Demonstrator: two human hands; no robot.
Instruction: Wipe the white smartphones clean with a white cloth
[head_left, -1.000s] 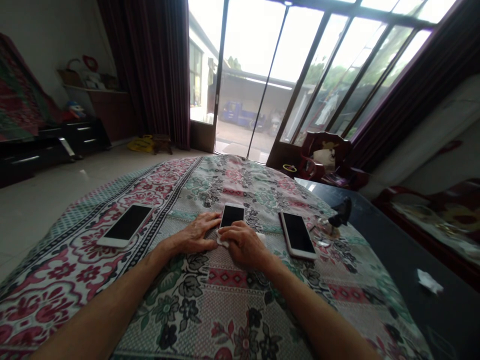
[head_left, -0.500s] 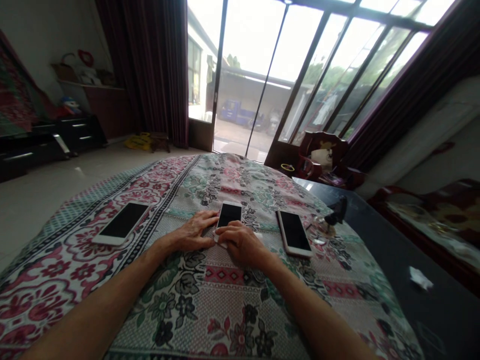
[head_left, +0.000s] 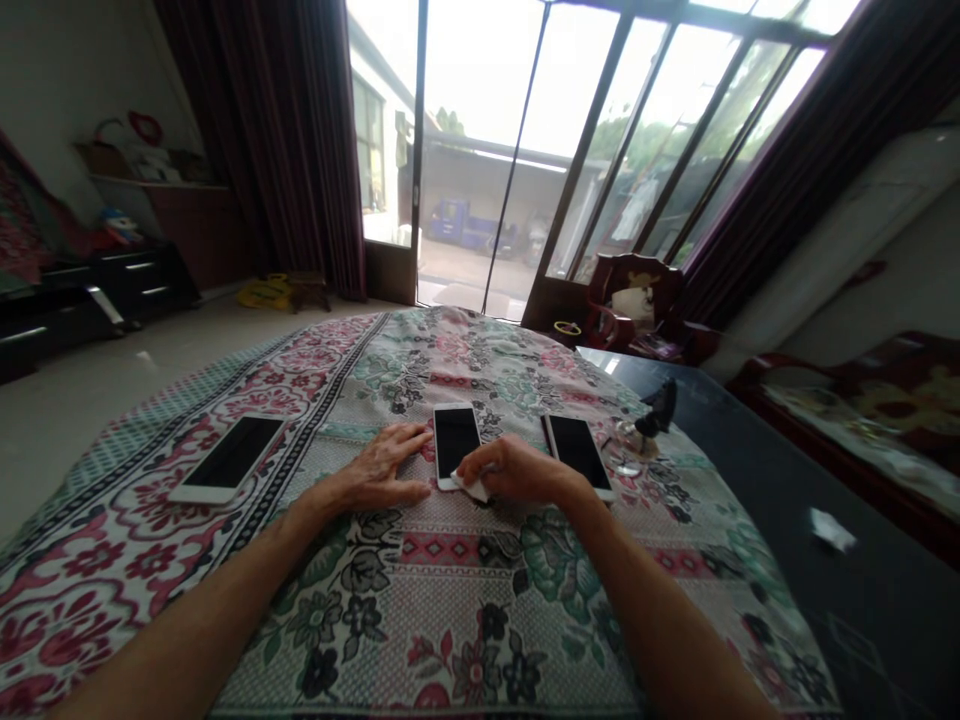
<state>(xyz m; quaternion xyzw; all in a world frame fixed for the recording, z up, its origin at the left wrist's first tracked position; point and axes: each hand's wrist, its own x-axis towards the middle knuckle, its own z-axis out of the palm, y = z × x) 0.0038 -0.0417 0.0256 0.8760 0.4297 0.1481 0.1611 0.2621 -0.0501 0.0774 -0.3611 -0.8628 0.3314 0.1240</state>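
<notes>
Three white-framed smartphones lie face up on a floral bedspread-like cloth (head_left: 480, 620). The middle smartphone (head_left: 456, 445) sits between my hands, with another smartphone (head_left: 227, 458) far to its left and a third (head_left: 577, 455) close on its right. My left hand (head_left: 377, 470) rests flat and open on the cloth, its fingertips just left of the middle phone. My right hand (head_left: 514, 470) pinches a white tissue (head_left: 471, 488) against the lower right corner of that phone's screen.
A dark glass tabletop (head_left: 780, 560) runs along the right, holding a small black figurine (head_left: 658, 412) and a crumpled white tissue (head_left: 831, 530). Beyond the cloth stand a glass door (head_left: 480, 150), a red carved chair (head_left: 634, 305) and low black cabinets (head_left: 112, 285).
My right hand has slid rightward and back across the middle phone, uncovering more of its screen and the tissue. The whole scene has shifted slightly left in view.
</notes>
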